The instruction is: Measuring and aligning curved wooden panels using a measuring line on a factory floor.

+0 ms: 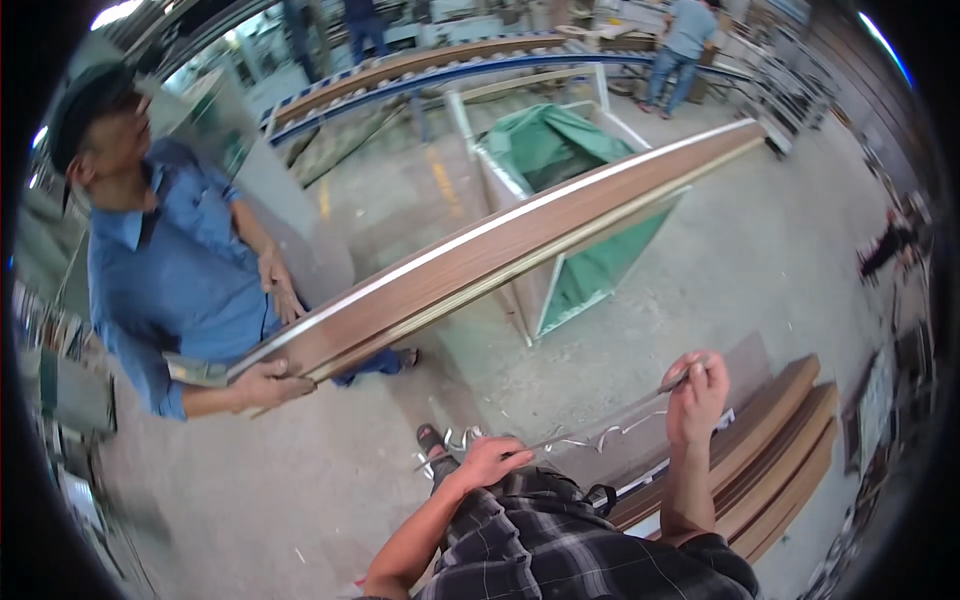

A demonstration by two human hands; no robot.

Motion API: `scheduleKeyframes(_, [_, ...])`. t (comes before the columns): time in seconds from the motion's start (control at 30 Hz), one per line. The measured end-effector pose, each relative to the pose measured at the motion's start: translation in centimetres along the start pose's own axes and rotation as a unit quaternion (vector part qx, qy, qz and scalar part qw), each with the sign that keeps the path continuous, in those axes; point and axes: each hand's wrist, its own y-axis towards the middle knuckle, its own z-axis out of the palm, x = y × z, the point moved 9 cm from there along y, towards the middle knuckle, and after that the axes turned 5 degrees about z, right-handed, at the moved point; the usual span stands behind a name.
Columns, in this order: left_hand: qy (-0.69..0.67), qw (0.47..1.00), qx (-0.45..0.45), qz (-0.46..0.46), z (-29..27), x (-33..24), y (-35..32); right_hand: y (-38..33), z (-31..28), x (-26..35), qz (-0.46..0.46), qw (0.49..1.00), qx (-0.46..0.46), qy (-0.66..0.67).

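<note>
A long thin grey strip [570,431] runs slantwise between my two hands. My right hand [698,395], raised at the right, is closed around its far end with the fingertips pinched. The other end passes under the fingers of my left hand [495,460], which is closed on it near my waist and pokes out a little to the left. Curled white shavings or film scraps [605,437] show beside the strip. Ahead, a long brown board [540,225] with pale edges slopes up to the right. A co-worker's hand [268,388] grips its near left end.
The co-worker in a blue shirt [180,270] stands at the left. Behind the board is a white-framed bin [525,300] with green cloth lining. Several curved brown boards [785,455] are stacked at my right. A blue-railed roller conveyor [410,85] crosses the back, with another person [683,50] near it.
</note>
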Motion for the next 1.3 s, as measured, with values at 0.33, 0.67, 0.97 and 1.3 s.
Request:
scheduleKeyframes(0.33, [0.093,0.987,0.049,-0.119,-1.0,8.7,-4.0,-1.0,-16.6,8.8,-0.148,0.970,-0.192,-0.033])
scheduleKeyframes(0.67, [0.173,0.960,0.209,-0.073,-6.7,14.9,-3.1,-20.2,-27.1,11.1,-0.208,0.836,-0.507,0.022])
scheduleKeyframes(0.97, [0.237,0.918,0.316,0.039,-8.7,16.4,0.5,-39.3,-24.7,15.1,-0.296,0.709,-0.640,-0.011])
scheduleKeyframes(1.3, [0.151,0.914,0.371,0.059,-6.3,20.3,2.8,-55.6,-18.3,12.8,-0.328,0.584,-0.742,-0.028])
